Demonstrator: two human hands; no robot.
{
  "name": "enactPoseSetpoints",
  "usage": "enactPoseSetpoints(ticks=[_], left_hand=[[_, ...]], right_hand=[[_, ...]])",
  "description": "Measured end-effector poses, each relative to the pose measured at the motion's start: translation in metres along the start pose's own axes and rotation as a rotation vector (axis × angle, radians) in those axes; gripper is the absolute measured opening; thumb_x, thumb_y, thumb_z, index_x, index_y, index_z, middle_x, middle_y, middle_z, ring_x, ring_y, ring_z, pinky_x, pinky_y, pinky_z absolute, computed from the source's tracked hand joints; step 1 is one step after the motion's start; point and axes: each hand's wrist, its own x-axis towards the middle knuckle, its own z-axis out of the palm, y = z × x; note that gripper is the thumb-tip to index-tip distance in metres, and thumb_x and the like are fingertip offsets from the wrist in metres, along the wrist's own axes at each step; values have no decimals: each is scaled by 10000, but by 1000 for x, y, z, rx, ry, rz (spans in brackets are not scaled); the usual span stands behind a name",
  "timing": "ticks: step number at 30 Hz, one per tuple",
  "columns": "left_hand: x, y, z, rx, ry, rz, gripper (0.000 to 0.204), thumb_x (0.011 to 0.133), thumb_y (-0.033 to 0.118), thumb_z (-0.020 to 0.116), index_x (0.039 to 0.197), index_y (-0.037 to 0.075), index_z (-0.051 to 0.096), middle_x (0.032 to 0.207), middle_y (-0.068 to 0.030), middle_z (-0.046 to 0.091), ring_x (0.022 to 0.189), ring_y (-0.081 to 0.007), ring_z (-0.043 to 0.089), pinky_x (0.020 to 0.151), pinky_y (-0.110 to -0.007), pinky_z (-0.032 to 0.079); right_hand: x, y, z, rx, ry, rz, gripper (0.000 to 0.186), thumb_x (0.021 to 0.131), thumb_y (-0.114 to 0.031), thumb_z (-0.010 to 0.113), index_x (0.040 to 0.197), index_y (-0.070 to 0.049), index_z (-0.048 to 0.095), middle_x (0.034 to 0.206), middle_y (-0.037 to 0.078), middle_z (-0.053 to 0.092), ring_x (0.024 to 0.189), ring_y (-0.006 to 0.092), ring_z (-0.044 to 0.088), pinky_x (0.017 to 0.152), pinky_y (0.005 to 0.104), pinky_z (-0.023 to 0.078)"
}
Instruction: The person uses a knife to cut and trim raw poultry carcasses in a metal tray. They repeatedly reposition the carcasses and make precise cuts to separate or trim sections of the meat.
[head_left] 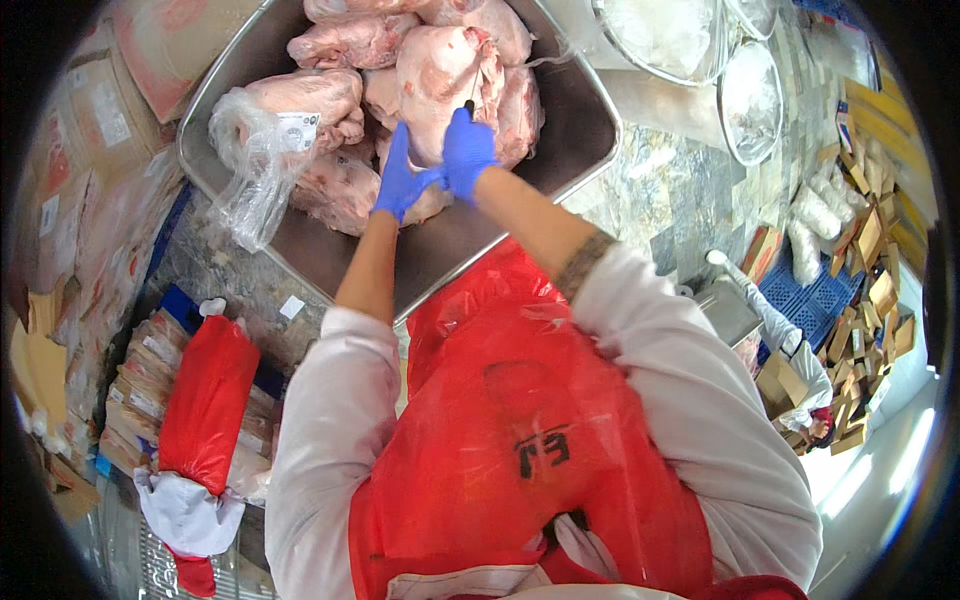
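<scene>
A large pale pink cut of raw meat [437, 85] lies on top of several others in a metal tub [596, 140]. My right hand [468, 155], in a blue glove, is closed round the dark handle of a knife [469, 104]. The thin blade points away from me and lies against the cut; I cannot tell how deep it goes. My left hand [402, 182], also gloved in blue, rests at the cut's near left side with its fingers stretched out. Clear plastic wrap [262, 185] with a white label covers part of a piece at the tub's left.
Hoops holding clear plastic bags [750, 105] stand at the far right. Stacked cardboard boxes [95, 130] line the left. A person in a red apron [212, 400] is at lower left; another person [805, 375] stands right, near a blue pallet [815, 305] and cardboard.
</scene>
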Motion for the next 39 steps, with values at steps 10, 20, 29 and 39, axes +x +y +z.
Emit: enactPoseSetpoints(ticks=[10,20,29,39], left_hand=[[-180,12,-9,69,138,-325,644,850,260,784,1364,-48,547,1280,-157,635,1128,-218,601,991,-356,472],[-193,22,-9,63,398,-308,578,866,255,760,1314,-63,580,1274,-221,643,1156,-286,632,995,-381,492],[9,145,85,567,409,-21,448,858,346,714,1217,85,658,1082,-185,670,981,-352,657,844,-443,533],[167,134,141,1083,265,73,251,909,319,594,1013,112,689,1110,-155,659,975,-363,660,779,-519,540]], right_hand=[[14,29,111,-164,459,-155,489,979,-413,512,1098,61,536,972,308,680,813,447,700,672,500,577],[45,-17,-38,385,-490,80,426,970,-488,562,944,-63,560,635,69,525,460,251,490,455,418,427],[20,-31,-280,-117,-642,-59,337,964,-425,620,930,-95,564,579,22,478,354,169,402,325,330,328],[44,-28,-351,-278,-617,-105,310,984,-357,618,876,-83,522,585,6,461,370,130,410,337,304,332]])
